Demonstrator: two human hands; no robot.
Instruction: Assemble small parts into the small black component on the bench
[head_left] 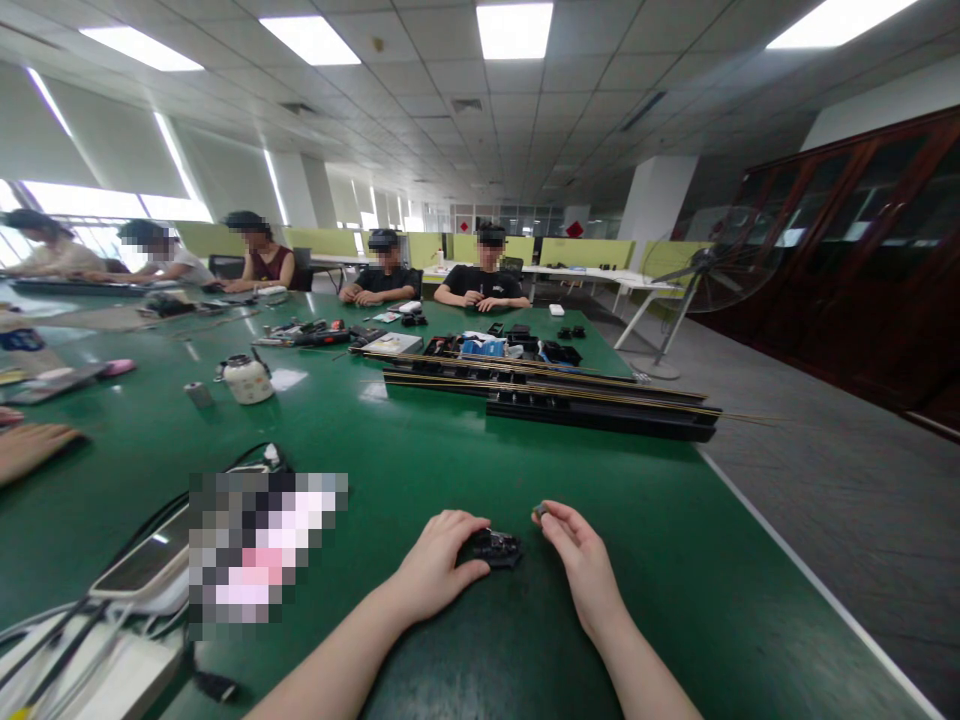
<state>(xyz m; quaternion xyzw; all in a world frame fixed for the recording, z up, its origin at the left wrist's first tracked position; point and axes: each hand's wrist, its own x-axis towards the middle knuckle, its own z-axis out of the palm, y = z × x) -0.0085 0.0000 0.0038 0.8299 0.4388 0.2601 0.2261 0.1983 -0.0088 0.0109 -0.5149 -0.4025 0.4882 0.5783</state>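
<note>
My left hand point(442, 560) is curled around the left side of a small black mechanical assembly point(498, 548), which rests on the green table point(360, 640). Thumb and fingers grip it at its near and far edges. The assembly has fine metallic parts on top, too small to name. Just to the right, my right hand point(576, 555) is raised slightly and pinches a small grey piece point(539, 511) between thumb and fingertips. That piece is apart from the black assembly, and most of it is hidden by the fingers.
Long black rails with thin brass-coloured rods point(600, 400) lie beyond my hands. On the left are a phone point(146, 555), cables, a power strip point(90, 660) and a white jar point(248, 380). Another person's hand point(37, 448) rests at far left; several people sit around the table.
</note>
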